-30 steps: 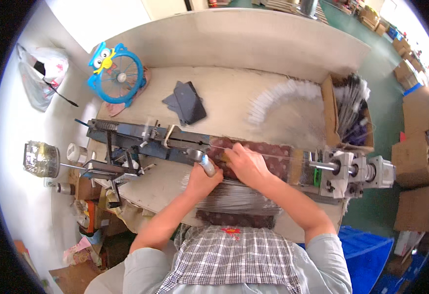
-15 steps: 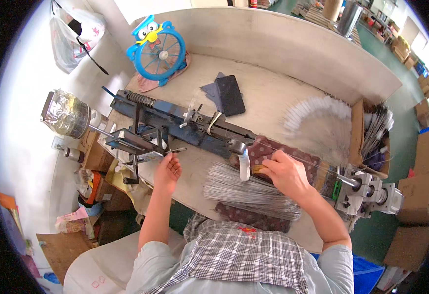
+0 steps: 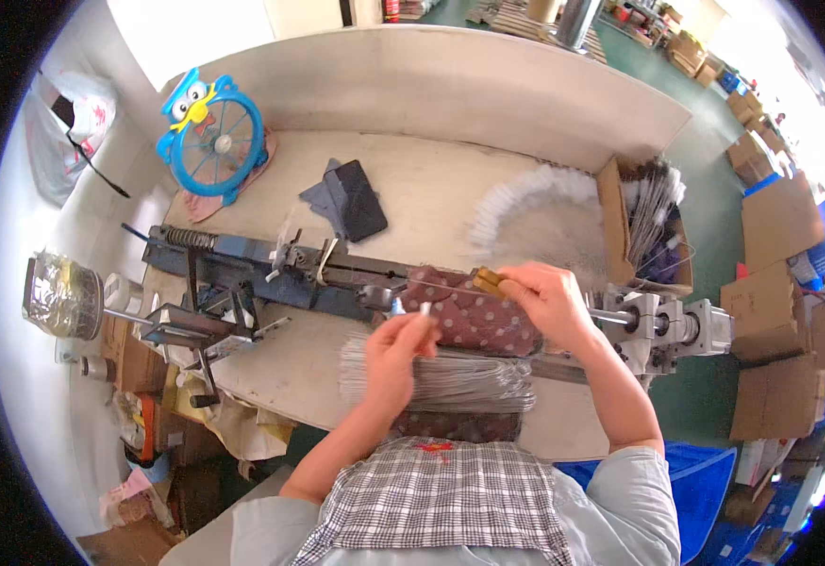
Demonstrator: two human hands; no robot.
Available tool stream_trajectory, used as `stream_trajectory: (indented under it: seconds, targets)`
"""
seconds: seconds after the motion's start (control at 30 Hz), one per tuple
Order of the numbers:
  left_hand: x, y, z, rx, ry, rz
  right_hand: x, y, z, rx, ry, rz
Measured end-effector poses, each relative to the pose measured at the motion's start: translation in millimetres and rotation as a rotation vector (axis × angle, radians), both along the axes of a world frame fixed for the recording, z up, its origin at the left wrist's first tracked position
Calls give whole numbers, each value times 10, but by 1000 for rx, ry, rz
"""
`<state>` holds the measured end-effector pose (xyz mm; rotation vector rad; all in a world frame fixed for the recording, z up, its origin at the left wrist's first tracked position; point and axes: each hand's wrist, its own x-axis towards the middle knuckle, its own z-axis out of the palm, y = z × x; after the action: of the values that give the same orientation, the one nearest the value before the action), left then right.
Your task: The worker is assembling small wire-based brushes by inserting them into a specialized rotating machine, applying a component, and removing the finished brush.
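Observation:
My left hand (image 3: 396, 357) is closed at the white and blue handle (image 3: 397, 305) of a lever on a long dark-blue metal bench machine (image 3: 280, 281). Its fingers cover much of that handle. Farther right, my right hand (image 3: 552, 304) pinches a small brass-coloured block (image 3: 489, 279), held over a brown polka-dot cloth (image 3: 469, 316). A thin wire stretches along the machine toward the block. Below my hands, a bundle of thin grey wires (image 3: 469, 379) lies on the table, partly hidden by my left hand and forearm.
At right, a metal shaft unit (image 3: 662, 325) sits at the table's edge. Behind it stands a cardboard box (image 3: 617, 222) of wires, beside a fan of white-tipped wires (image 3: 535, 203). A black phone (image 3: 362, 200) and a blue toy-faced fan (image 3: 216, 143) stay farther back. A crank frame (image 3: 200, 330) projects left.
My left hand has left the crank frame and come right to the lever handle. My right hand has moved right with the block, away from the lever. The whole view has shifted.

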<state>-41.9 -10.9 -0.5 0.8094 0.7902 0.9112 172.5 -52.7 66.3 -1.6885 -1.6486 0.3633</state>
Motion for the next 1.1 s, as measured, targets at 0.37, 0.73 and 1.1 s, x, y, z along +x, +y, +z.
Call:
stream_trajectory:
  seconds: [0.37,0.73,1.1]
  targets:
    - [626,-49,-112,148,31,-85,241,-149,-81,-72,157,21]
    - [649,-12,-80,82,32,-90,343,-237,-37,19,34,200]
    - [342,98,45,-121,-81,99,-379,431,-191,41,-193,101]
